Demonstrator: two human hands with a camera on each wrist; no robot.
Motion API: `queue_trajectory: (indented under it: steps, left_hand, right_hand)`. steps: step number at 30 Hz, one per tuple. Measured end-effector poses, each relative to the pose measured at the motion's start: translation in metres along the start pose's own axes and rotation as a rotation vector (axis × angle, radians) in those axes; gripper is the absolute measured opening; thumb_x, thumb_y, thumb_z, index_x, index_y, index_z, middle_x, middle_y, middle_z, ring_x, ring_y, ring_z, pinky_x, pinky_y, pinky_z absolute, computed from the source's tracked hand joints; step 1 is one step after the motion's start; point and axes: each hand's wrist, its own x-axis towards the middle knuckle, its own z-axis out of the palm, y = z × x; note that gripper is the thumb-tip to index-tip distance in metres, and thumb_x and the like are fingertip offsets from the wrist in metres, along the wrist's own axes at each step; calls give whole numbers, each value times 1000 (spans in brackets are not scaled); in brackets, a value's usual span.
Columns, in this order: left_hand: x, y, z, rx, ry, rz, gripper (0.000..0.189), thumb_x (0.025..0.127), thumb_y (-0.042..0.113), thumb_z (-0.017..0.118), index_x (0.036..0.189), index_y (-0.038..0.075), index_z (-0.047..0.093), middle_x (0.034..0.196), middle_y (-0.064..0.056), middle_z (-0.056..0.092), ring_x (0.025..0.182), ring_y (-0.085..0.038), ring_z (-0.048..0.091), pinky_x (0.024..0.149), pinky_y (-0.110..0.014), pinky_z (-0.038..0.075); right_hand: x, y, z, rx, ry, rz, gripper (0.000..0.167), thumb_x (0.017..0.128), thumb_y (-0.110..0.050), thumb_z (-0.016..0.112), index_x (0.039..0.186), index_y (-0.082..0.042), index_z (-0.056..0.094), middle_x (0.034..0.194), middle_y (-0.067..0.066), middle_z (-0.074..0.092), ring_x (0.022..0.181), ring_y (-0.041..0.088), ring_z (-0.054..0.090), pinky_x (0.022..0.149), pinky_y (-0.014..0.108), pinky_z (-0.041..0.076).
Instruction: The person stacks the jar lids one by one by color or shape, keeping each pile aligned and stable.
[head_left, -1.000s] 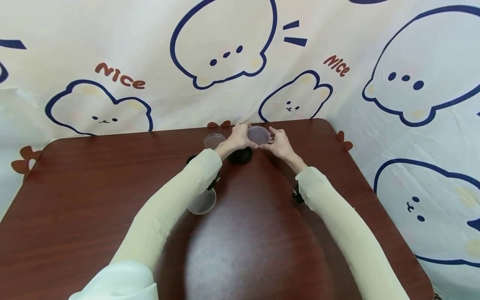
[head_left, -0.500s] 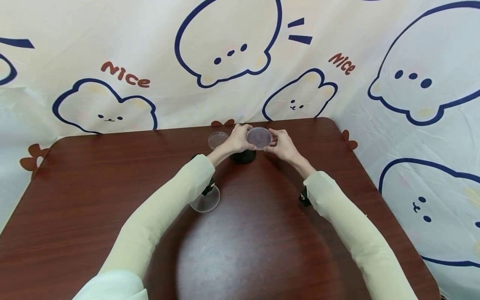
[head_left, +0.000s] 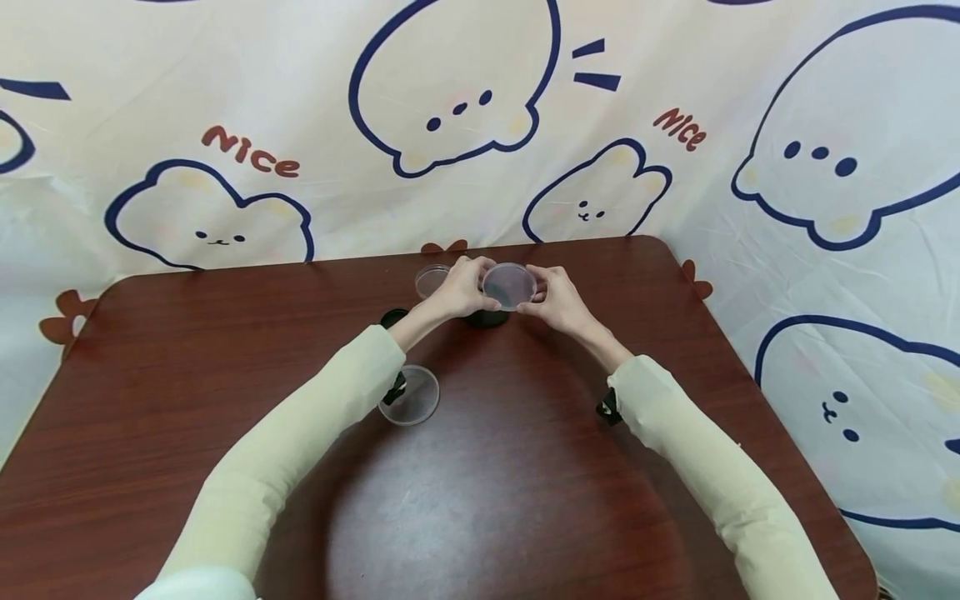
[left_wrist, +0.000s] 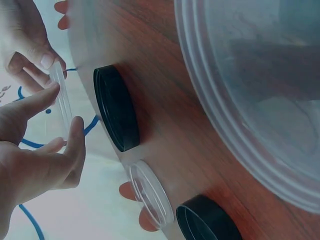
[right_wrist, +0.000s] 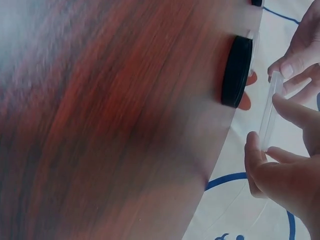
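Observation:
Both hands hold up a thin, round clear dish, like a petri dish or its lid [head_left: 509,287], near the far edge of the table. My left hand [head_left: 462,289] grips its left rim and my right hand [head_left: 556,297] its right rim, thumbs on the near side. In both wrist views the dish [left_wrist: 63,102] appears edge-on and tilted up, off the table. Just below it in the head view lies a shallow round black cap [head_left: 489,319], partly hidden by the dish and left hand. That black cap [right_wrist: 237,71] lies apart from the dish.
Another clear dish [head_left: 430,282] lies behind the left wrist, with a second black cap [head_left: 393,317] nearby. Closer in, a clear round dish [head_left: 415,402] sits under the left forearm. A patterned cloth [head_left: 450,200] hangs behind the brown table [head_left: 187,400].
Over the last half second both hands have brought the clear dish slightly nearer and to the left, more over the black cap. The other dishes have stayed put.

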Motion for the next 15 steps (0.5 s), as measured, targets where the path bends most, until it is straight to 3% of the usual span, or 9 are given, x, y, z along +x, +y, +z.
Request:
queue_trajectory:
  steps: [8, 15]
  left_hand:
    - [-23, -4, -5, -43, -19, -20, 67, 79, 11, 80, 136, -4, 47, 120, -22, 48, 104, -30, 56, 89, -37, 45]
    - [-41, -10, -8, -79, 10, -20, 67, 78, 9, 81, 134, -6, 47, 119, -24, 50, 99, -30, 61, 85, -36, 49]
  right_hand:
    - [-8, -13, 8, 13, -17, -18, 70, 81, -4, 77, 142, 4, 44, 125, 23, 40, 100, 30, 60, 86, 36, 51]
    - [-12, -24, 17, 6, -48, -12, 70, 81, -5, 78, 142, 3, 44, 125, 22, 41, 101, 29, 58, 86, 35, 51]
